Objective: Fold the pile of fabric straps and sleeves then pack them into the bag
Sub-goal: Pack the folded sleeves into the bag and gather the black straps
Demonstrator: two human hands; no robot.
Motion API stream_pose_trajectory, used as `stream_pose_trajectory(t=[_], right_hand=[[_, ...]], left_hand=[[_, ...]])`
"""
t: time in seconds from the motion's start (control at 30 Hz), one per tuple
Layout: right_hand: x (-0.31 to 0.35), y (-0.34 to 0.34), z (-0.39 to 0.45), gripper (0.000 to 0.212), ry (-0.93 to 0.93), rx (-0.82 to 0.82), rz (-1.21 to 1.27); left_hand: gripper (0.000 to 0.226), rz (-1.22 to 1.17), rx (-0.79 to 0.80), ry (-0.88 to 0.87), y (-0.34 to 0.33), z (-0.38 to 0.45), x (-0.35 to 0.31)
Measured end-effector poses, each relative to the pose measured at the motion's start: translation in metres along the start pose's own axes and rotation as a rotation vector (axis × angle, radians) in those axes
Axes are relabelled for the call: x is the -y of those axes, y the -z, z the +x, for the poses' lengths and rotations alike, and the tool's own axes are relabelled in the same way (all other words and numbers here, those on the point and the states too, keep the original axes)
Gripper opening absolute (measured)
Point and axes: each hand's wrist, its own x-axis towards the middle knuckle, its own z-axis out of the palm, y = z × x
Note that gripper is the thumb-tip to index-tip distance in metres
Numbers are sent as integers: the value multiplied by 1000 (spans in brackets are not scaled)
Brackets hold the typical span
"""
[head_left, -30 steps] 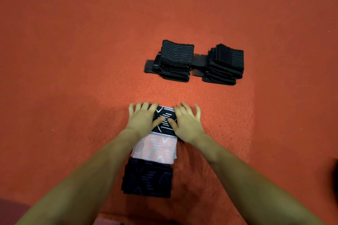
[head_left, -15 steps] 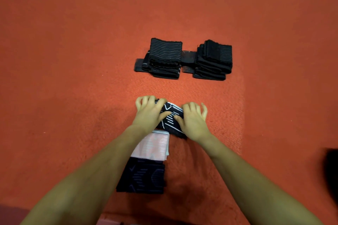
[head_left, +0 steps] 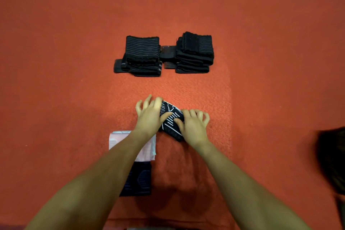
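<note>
Patterned black sleeve (head_left: pixel 170 120) gripped by curled fingers of left hand (head_left: pixel 151 115) and right hand (head_left: pixel 194 127), bare red carpet (head_left: pixel 261 61) seen rightward.

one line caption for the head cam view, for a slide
Both hands grip a black white-lined sleeve on red carpet, two folded black strap stacks beyond.

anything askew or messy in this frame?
Mostly tidy. The black-and-white patterned sleeve held between the left hand and right hand sits skewed, unlike the squared pink sleeve. A flat strap end juts out from under the left folded stack.
</note>
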Motion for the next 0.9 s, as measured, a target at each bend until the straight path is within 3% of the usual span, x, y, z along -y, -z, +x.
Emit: stream_pose_trajectory(t=[0.17, 0.43, 0.67, 0.9], right_hand=[[-8, 4, -6, 36, 26, -21, 36], [-48, 32, -27, 45, 49, -236, 44], [-111, 86, -53, 44, -20, -390, 127], [-212, 158, -98, 49, -99, -498, 179]], left_hand=[[47, -1, -60, -36, 0, -7, -8], [58, 33, -213, -177, -2, -16, -61], [67, 22, -205, -256, -4, -12, -151], [65, -36, -256, -390, -19, -15, -289]])
